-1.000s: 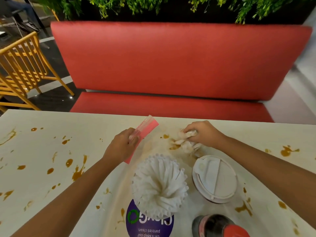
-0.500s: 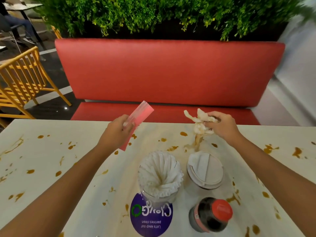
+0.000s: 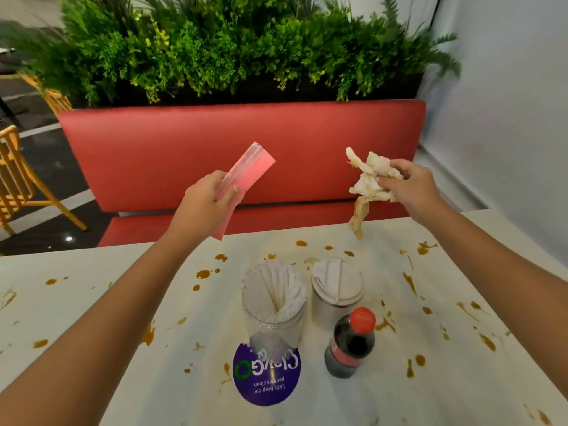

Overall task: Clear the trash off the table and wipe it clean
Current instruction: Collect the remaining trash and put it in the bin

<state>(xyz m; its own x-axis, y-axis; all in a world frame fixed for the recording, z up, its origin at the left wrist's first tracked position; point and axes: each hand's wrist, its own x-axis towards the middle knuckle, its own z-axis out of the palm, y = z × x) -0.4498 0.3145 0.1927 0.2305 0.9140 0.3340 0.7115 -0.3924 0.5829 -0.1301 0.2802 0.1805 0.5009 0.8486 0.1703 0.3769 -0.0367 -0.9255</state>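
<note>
Status from my end: both hands are raised off the table [image 3: 92,302], both loaded. Left hand [image 3: 209,198] is above and behind-left of the napkin jar [image 3: 273,299], fingers curled round the lower half of a flat pink wrapper [image 3: 246,176], thumb pressed on its face. The wrapper slants up and away; I read that as carrying it flat so it doesn't crumple. Right hand [image 3: 412,189] is above and behind-right of the jar, fingertips bunched, pinching a wad of crumpled napkins [image 3: 368,179]. The wad is stained brown and one soaked tail hangs down, clear of the tabletop; held high by the top, my guess, so the wet end doesn't smear back down. Can't tell if it drips. Left on the table: lidded cup [image 3: 338,287] just right of the jar, nearly touching; cola bottle [image 3: 350,345], red cap on, front-right of the jar. Purple sticker [image 3: 267,379] is directly in front of the jar, whose base overlaps its far edge; looks like signage, not trash. Sauce spots [image 3: 203,274] lie all round the jar. My read: trash-clearing step, early; no bin or cloth in view, wiping not begun. Risk: the tail swinging onto the red bench [image 3: 246,142] behind the jar
</note>
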